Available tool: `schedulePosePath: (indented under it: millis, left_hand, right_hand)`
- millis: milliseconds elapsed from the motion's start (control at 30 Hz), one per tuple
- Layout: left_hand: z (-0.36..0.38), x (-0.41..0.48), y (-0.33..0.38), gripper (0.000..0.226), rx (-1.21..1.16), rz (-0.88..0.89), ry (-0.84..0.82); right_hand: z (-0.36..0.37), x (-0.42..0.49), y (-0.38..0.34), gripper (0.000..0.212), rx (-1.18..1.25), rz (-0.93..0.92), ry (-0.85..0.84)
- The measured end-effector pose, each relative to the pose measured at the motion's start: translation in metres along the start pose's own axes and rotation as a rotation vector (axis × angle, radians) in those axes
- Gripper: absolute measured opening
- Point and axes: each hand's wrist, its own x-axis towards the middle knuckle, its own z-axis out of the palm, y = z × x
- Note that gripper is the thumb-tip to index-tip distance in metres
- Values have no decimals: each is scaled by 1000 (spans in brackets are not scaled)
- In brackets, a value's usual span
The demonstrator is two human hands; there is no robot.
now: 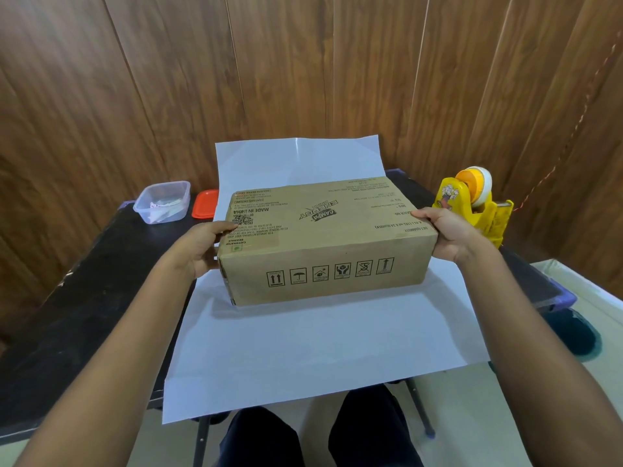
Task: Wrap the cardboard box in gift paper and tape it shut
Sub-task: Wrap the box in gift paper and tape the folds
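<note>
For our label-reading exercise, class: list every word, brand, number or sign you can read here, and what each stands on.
"MADE IN INDIA": cardboard box top, upside down.
"CAMPA ENERGY": logo on the same top, upside down.
"NET QUANTITY": top, right end.
Six handling signs, including up arrows and an umbrella: box front.
Remaining small print and captions under the signs: too small to read.
Yellow tape dispenser: cartoon sticker, no legible words.

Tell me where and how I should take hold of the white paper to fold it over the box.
Likely by its near edge, coming from your side. The white paper lies flat, pinned under the cardboard box, but that edge hangs past the table, so it can be pinched from below. The left hand and right hand hold the box ends.
</note>
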Motion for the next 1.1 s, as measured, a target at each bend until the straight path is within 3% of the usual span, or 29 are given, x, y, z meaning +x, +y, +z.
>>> schedulePosePath:
  millis: [100,233,333,500,667,867,1000,1100]
  left_hand:
    - [0,3,0,14,11,7,2]
    - [4,18,14,6,87,128,138]
    - [10,38,35,28,154,274,222]
    - [24,89,77,37,384,416,229]
    - [13,163,96,57,583,330,286]
    - [-1,235,93,87,478,173,433]
    - [-19,280,93,88,321,127,456]
    - [-27,300,91,74,292,118,463]
  right_hand:
    - [5,-2,-2,23,-58,-23,18]
    - [28,-1,-16,19,-426,-260,179]
    - [48,12,-34,31,-690,-473,264]
    - [103,56,-54,30,-876,-475,68]
    - [150,111,-54,32,-1044,-457,-72]
    - [173,155,-63,34,-1150,-455,-125]
    - [183,181,-67,34,-1243,-478,-102]
    - [185,193,-66,35,-1337,-499,-88]
